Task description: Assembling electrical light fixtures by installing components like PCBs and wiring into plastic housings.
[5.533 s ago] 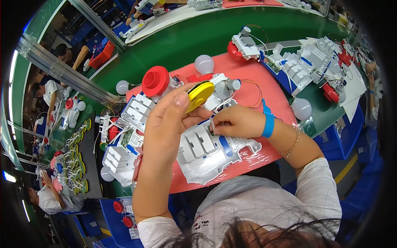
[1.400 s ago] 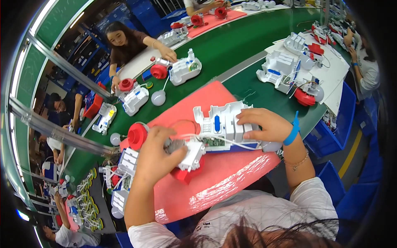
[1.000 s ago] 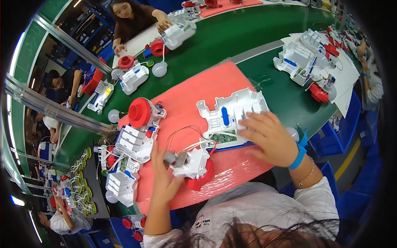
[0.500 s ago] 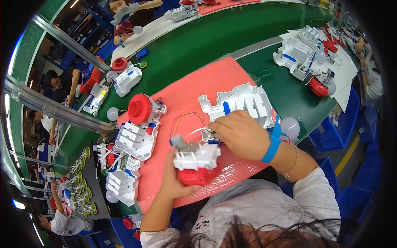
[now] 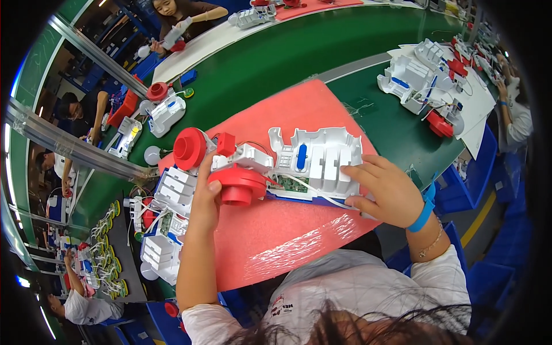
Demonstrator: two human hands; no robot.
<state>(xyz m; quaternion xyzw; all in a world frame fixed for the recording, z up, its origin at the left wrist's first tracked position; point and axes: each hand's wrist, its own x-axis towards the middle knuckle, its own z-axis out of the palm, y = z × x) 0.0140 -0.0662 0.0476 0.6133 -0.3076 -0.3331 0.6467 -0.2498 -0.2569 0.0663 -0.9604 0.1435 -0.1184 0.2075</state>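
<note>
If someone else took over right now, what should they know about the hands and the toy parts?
Left hand: grips the round red plastic part joined to a small white block.
Right hand: fingers rest flat on the white moulded plastic housing with a blue slot, on the red foam mat.
Done: thin wires link the two pieces; a green circuit board sits at the housing's edge.
Left: the housing is open, the red part not seated.

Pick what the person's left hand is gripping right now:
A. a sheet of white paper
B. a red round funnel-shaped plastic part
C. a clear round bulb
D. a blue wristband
B: the left hand closes around the red round part over the red mat, while the right hand, with a blue wristband on its wrist, rests on the white plastic housing.
</note>
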